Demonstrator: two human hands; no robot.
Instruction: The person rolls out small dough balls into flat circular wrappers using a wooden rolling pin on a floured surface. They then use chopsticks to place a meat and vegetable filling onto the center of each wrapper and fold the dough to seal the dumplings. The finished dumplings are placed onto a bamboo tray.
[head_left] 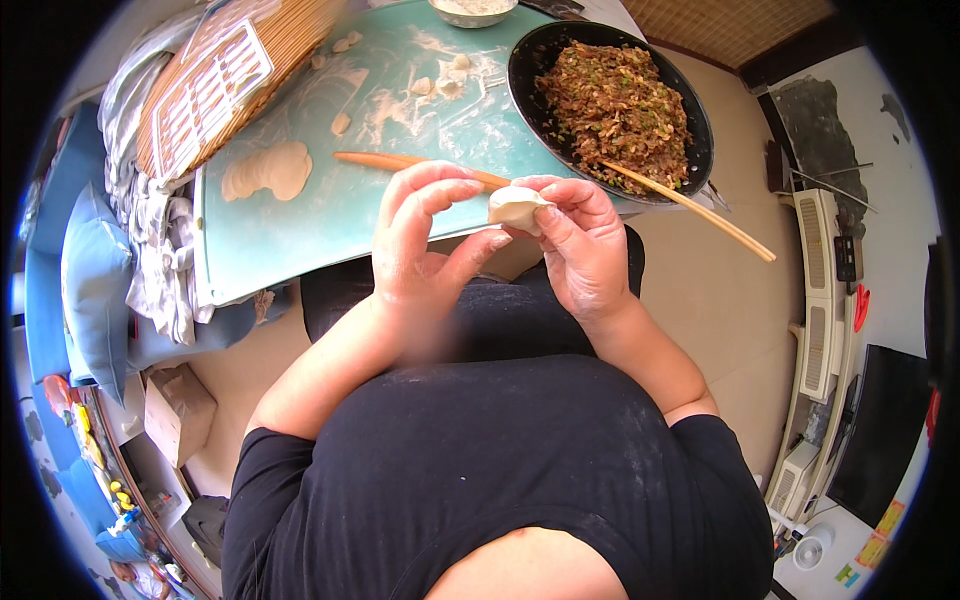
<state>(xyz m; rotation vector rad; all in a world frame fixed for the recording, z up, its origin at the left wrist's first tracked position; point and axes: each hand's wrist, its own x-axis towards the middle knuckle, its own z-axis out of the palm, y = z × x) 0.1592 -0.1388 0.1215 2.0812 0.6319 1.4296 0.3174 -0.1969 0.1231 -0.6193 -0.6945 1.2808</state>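
Note:
A pale folded dumpling is pinched between the thumb and fingers of my right hand, just above the table's near edge. Close by on its left, my left hand has its thumb and fingers apart, with nothing between them. Flour dusts both hands. Behind them a wooden rolling pin lies on the green tabletop, partly hidden by my fingers. Several round dough wrappers overlap at the table's left. To the right, a black pan holds a heap of minced filling.
Wooden chopsticks rest on the pan and stick out past its near right rim. Small dough pieces lie in scattered flour on the table. A bowl of flour stands at the far edge. A woven tray occupies the far left.

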